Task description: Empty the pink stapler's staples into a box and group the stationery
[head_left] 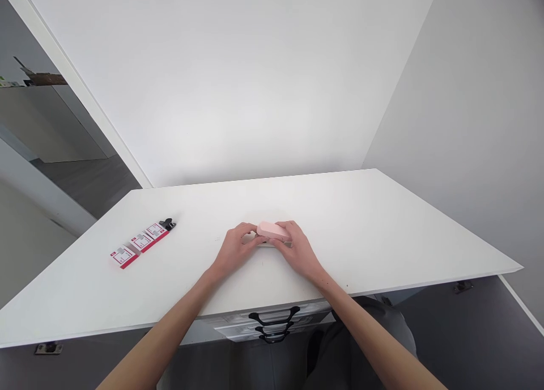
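Observation:
A pale pink stapler point(272, 230), with a rounded elongated top, is held low over the white table near its middle. A light-coloured lower part point(267, 245) shows beneath the pink top, partly covered by fingers. My left hand point(236, 246) is closed at its left end, thumb and index finger against it. The fingers of my right hand point(295, 248) wrap round the right end, with the thumb along the near side. What lies between the fingertips is too small to make out.
On the left of the white table point(365, 225) lie several red-and-white small packs point(142, 241) in a slanted row. A small black clip-like object point(168, 224) sits at their far end. Drawers with black handles point(274, 322) and a dark chair point(378, 327) are below the front edge.

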{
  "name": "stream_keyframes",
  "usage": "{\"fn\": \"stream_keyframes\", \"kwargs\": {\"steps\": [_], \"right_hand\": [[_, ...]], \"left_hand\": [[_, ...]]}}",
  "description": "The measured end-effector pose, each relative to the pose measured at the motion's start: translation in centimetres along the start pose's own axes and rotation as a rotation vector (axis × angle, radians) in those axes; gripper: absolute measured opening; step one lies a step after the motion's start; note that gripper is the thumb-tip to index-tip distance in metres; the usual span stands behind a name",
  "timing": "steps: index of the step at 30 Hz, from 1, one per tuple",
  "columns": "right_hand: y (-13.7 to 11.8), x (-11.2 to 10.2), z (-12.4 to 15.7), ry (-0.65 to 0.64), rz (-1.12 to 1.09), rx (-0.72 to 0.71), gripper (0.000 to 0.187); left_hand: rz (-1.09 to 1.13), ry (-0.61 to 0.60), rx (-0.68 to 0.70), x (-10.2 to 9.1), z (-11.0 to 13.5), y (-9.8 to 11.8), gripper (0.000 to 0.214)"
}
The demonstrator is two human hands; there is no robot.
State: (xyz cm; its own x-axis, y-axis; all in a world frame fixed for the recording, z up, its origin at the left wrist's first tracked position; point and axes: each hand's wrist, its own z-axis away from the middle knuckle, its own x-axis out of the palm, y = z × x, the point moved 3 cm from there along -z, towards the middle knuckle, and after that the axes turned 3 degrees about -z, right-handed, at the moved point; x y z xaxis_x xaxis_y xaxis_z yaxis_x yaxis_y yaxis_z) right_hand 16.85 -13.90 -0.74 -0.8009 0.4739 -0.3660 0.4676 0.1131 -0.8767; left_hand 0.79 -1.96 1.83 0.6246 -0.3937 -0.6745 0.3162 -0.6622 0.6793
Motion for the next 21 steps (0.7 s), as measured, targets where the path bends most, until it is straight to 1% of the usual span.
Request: {"fn": "stream_keyframes", "kwargs": {"steps": [2,9,16,21], "right_hand": [[0.1,-0.1,0.0,-0.013,-0.034,0.009,0.03],[0.1,-0.3,0.0,-0.044,-0.112,0.023,0.033],[-1.2,-0.9,0.2,-0.095,-0.211,0.063,0.036],[-1.5,-1.1,0.4,-0.139,-0.24,0.048,0.037]], "left_hand": [[0.012,0.002,-0.01,-0.1,0.0,0.1,0.028],[-0.013,-0.007,0.018,-0.1,0.1,0.4,0.031],[0.003,-0.047,0.025,0.2,0.2,0.6,0.02],[-0.019,-0.056,0.062,0.7,0.2,1.0,0.02]]}}
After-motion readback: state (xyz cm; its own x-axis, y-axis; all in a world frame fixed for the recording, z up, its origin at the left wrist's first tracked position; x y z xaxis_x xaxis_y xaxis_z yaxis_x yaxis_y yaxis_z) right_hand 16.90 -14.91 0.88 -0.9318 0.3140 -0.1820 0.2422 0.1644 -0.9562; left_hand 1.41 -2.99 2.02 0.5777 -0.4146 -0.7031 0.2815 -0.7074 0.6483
